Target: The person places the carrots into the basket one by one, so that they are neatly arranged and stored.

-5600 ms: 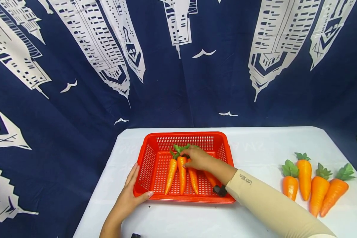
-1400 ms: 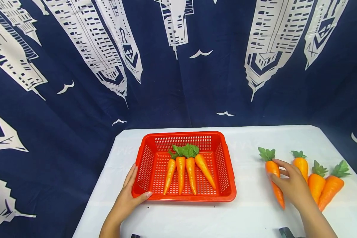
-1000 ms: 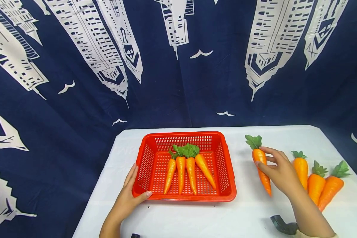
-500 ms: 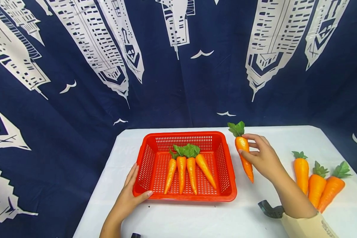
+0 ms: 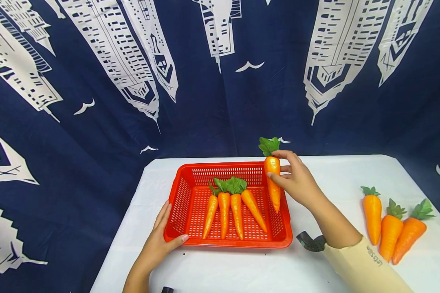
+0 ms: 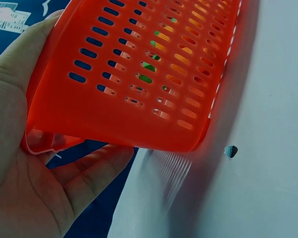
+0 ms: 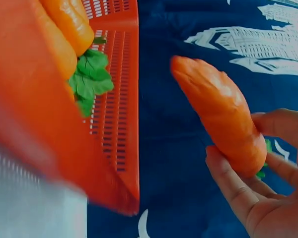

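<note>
My right hand (image 5: 297,179) pinches an orange carrot (image 5: 273,165) with green leaves between thumb and fingers. In the head view it hangs tip-down over the right side of a red plastic basket (image 5: 242,244). The right wrist view shows the carrot (image 7: 223,109) apart from the basket wall. Several carrots (image 5: 223,213) lie in the basket, leaves bunched at the back. My left hand (image 5: 157,240) holds the basket's front left corner, thumb on the front rim and fingers along the left side. In the left wrist view it rests against the slotted wall (image 6: 79,109).
Three more carrots (image 5: 390,236) lie side by side on the white table (image 5: 220,270) at the right. A dark device (image 5: 311,242) sits at the right wrist; a small black object (image 5: 167,289) shows at the front edge. A navy patterned cloth (image 5: 205,122) hangs behind.
My right hand left the carrots in the basket, took a carrot from the right-hand group, and carried it left and up to over the basket's right side. The left hand stays put.
</note>
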`<state>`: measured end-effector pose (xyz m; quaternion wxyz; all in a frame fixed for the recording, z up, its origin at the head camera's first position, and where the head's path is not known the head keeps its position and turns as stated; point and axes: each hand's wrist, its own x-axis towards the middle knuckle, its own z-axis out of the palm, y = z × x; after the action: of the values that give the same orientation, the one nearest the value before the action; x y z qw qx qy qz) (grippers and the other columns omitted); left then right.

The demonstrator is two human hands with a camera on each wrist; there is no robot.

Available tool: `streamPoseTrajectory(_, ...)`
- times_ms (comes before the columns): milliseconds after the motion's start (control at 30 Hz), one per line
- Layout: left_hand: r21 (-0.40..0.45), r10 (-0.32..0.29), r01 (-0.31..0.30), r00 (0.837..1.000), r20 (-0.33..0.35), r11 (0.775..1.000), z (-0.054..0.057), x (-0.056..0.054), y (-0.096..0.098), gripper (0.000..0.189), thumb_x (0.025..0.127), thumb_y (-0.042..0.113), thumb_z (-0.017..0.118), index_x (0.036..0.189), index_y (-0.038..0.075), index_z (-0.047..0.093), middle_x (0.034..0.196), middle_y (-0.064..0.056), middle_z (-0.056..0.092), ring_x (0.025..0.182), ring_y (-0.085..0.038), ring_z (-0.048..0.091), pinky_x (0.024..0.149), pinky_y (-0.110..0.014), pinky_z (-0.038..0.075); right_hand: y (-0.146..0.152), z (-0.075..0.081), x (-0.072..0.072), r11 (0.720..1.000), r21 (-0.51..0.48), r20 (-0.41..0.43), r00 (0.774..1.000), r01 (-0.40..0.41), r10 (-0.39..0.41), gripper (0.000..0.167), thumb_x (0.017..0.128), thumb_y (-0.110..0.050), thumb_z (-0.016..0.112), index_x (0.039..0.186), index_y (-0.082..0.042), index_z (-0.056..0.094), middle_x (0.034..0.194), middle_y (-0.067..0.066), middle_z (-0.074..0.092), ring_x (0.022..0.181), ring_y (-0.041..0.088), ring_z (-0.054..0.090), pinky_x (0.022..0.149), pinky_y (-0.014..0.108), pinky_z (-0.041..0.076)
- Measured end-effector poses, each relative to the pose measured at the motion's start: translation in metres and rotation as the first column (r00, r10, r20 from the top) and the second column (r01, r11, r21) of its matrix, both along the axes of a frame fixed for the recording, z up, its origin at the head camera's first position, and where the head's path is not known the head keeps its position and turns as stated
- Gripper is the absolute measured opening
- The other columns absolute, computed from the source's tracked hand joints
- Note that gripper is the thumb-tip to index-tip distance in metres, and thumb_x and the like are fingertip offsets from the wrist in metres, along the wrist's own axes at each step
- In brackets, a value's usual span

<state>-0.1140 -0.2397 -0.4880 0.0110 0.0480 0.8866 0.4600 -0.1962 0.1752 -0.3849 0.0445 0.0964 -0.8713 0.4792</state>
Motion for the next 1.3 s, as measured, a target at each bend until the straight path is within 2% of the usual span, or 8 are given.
streamPoseTrajectory(133,0.001,0.006,-0.006,1.0,0.01,1.0,0.0,0.0,0.001,0.108,0.081,0.037,0.085,0.163,0.034,0.014,0.171,0.014,0.004,0.157,-0.031,0.012,0.115,-0.074,0.022,-0.014,-0.003,-0.012,0.998,0.001,-0.028,0.997,-0.067,0.067,0.062,0.091,-0.014,0.075,0.147,-0.023,0.05,0.138,0.016,0.047,0.112,0.038,0.066,0.084,0.044,0.062)
streamPoseTrajectory(267,-0.004,0.009,-0.009,1.0,0.015,1.0,0.001,-0.001,0.002,0.108,0.081,0.039,0.083,0.163,0.033,0.014,0.172,0.008,0.005,0.157,-0.037,0.012,0.114,-0.076,0.022,-0.027,-0.005,-0.021,0.995,0.007,-0.001,0.995,-0.096,0.096,0.054,0.091,-0.017,0.075,0.142,-0.02,0.057,0.138,0.017,0.046,0.112,0.039,0.065,0.081,0.043,0.063)
streamPoseTrajectory(533,-0.01,0.013,-0.013,1.0,0.017,1.0,0.001,-0.001,0.001,0.108,0.082,0.039,0.083,0.163,0.034,0.012,0.171,0.011,0.004,0.157,-0.038,0.012,0.113,-0.076,0.023,-0.049,-0.008,-0.035,0.985,-0.043,0.078,0.982,-0.168,0.171,0.047,0.095,-0.017,0.069,0.141,-0.018,0.056,0.143,0.014,0.049,0.116,0.037,0.065,0.078,0.04,0.063)
streamPoseTrajectory(700,-0.007,0.019,-0.019,1.0,0.019,1.0,0.0,-0.002,0.0,0.108,0.081,0.038,0.083,0.163,0.034,0.012,0.171,0.012,0.003,0.157,-0.038,0.011,0.113,-0.075,0.021,-0.063,-0.01,-0.041,0.972,-0.061,0.112,0.967,-0.225,0.231,0.044,0.095,-0.013,0.067,0.138,-0.018,0.058,0.137,0.014,0.05,0.104,0.03,0.066,0.073,0.036,0.061)
streamPoseTrajectory(867,-0.008,0.015,-0.014,1.0,0.016,1.0,-0.001,-0.001,0.0,0.108,0.082,0.038,0.083,0.163,0.033,0.012,0.171,0.009,0.004,0.157,-0.039,0.011,0.113,-0.076,0.021,-0.074,-0.019,-0.05,0.962,0.059,0.099,0.961,-0.266,0.259,0.044,0.091,-0.015,0.075,0.133,-0.017,0.064,0.121,0.013,0.052,0.087,0.023,0.055,0.069,0.029,0.051)
streamPoseTrajectory(967,-0.004,0.013,-0.013,1.0,0.021,1.0,0.0,-0.001,0.001,0.108,0.082,0.038,0.083,0.163,0.034,0.012,0.171,0.011,0.004,0.157,-0.036,0.012,0.114,-0.076,0.021,-0.079,-0.025,-0.053,0.951,0.143,0.101,0.96,-0.272,0.26,0.044,0.09,-0.016,0.075,0.133,-0.015,0.065,0.116,0.015,0.053,0.081,0.022,0.05,0.069,0.028,0.047)
streamPoseTrajectory(1200,0.011,0.01,-0.011,1.0,0.019,1.0,0.0,0.0,0.0,0.108,0.081,0.037,0.084,0.163,0.034,0.013,0.172,0.008,0.005,0.157,-0.035,0.012,0.114,-0.076,0.021,-0.089,-0.038,-0.056,0.915,0.236,0.167,0.941,-0.328,0.294,0.045,0.089,-0.011,0.072,0.133,-0.01,0.064,0.126,0.019,0.053,0.082,0.019,0.057,0.076,0.028,0.051)
streamPoseTrajectory(1300,0.014,0.009,-0.009,1.0,0.017,1.0,0.0,0.0,0.0,0.108,0.081,0.036,0.084,0.163,0.035,0.013,0.171,0.011,0.005,0.157,-0.033,0.012,0.115,-0.075,0.021,-0.094,-0.046,-0.057,0.895,0.277,0.186,0.934,-0.349,0.306,0.043,0.088,-0.012,0.075,0.131,-0.01,0.065,0.127,0.018,0.056,0.09,0.021,0.058,0.082,0.032,0.053)
